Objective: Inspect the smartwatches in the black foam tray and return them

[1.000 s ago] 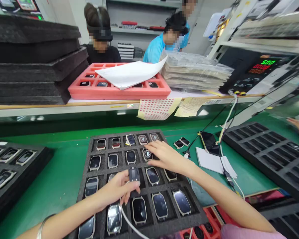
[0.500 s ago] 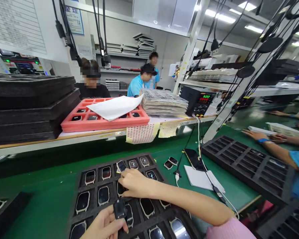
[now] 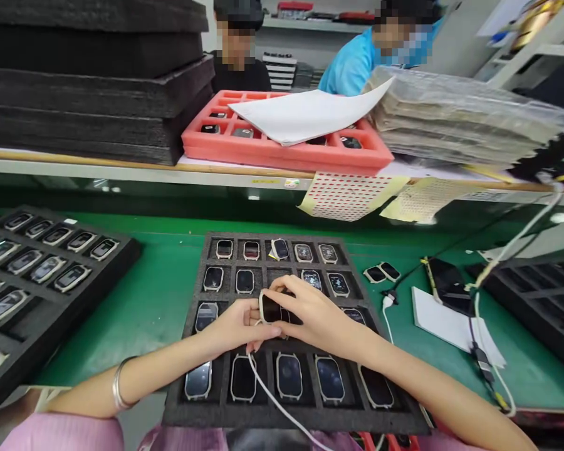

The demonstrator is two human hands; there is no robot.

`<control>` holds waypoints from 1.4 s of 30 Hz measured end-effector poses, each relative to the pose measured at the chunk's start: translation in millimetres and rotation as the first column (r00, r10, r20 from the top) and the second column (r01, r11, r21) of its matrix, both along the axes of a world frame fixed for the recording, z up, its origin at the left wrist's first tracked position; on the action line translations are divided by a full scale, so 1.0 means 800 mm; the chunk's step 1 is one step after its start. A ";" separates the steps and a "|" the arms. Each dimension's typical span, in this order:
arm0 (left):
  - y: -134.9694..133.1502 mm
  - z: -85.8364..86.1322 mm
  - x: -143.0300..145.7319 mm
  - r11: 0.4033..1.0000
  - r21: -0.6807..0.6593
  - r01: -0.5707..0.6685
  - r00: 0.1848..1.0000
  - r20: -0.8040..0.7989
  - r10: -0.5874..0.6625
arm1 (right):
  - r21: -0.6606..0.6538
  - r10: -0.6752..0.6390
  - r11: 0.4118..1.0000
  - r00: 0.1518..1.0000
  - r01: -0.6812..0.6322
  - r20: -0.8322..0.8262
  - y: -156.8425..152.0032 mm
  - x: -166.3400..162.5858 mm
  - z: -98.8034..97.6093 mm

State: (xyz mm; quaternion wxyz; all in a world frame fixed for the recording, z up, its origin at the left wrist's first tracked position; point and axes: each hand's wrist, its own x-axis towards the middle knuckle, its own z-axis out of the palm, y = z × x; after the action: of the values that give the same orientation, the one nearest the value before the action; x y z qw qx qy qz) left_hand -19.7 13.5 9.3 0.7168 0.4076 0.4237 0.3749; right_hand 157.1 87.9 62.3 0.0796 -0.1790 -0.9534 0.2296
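My right hand (image 3: pixel 308 307) grips a smartwatch (image 3: pixel 269 308) with a dark screen and pale frame, fingers at its top and thumb at its lower edge. Against its left side, my left hand (image 3: pixel 248 322) is closed, with a white charging cable (image 3: pixel 272 398) running down from its fingers. The cable's end and any charger on it are hidden behind the fingers and watch. Both hands are above a black foam tray (image 3: pixel 282 418) with smartwatches in its compartments. One watch (image 3: pixel 280 249) in the back row sits tilted over a yellow tab.
Another watch tray (image 3: pixel 122 250) lies at left. Two watches (image 3: pixel 382 272), a phone (image 3: pixel 449 285) and white paper (image 3: pixel 455 326) lie at right. On the shelf stand black foam trays (image 3: pixel 84 94), a red tray (image 3: pixel 286 160) and stacked clear trays (image 3: pixel 455 119). Two people sit beyond.
The view has turned down and left. My right hand has drawn back from the tray's far rows and holds a watch. My left hand, earlier holding a black squarish piece, has come against it.
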 end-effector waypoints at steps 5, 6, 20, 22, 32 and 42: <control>-0.003 0.003 0.006 0.998 0.003 -0.067 0.998 -0.015 0.067 | -0.008 0.045 0.999 0.999 -0.045 0.022 0.005 -0.005 0.002; -0.003 0.004 0.007 0.998 -0.001 -0.067 0.998 -0.016 0.067 | -0.022 0.054 0.998 0.998 -0.054 0.020 0.005 -0.004 0.002; -0.008 0.003 0.001 0.998 -0.027 -0.055 0.998 0.023 0.056 | -0.184 -0.024 0.983 0.983 -0.010 -0.181 -0.008 -0.001 -0.023; -0.009 0.004 0.001 0.998 -0.020 -0.052 0.998 0.027 0.053 | -0.205 -0.041 0.979 0.979 -0.001 -0.199 -0.008 -0.001 -0.024; -0.010 0.008 0.001 0.999 -0.011 -0.033 0.999 0.030 0.033 | -0.206 -0.058 0.978 0.982 0.021 -0.178 -0.007 -0.001 -0.024; -0.007 0.005 0.005 0.999 0.049 -0.009 0.999 -0.051 0.011 | -0.197 -0.043 0.980 0.982 0.006 -0.184 0.013 0.003 -0.013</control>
State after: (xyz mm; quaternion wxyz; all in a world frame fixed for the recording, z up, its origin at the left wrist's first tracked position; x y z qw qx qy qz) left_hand -15.3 7.9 13.3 0.6937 0.4322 0.4348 0.3781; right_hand 159.6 98.2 51.6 0.1539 -0.1754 -0.9122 0.3368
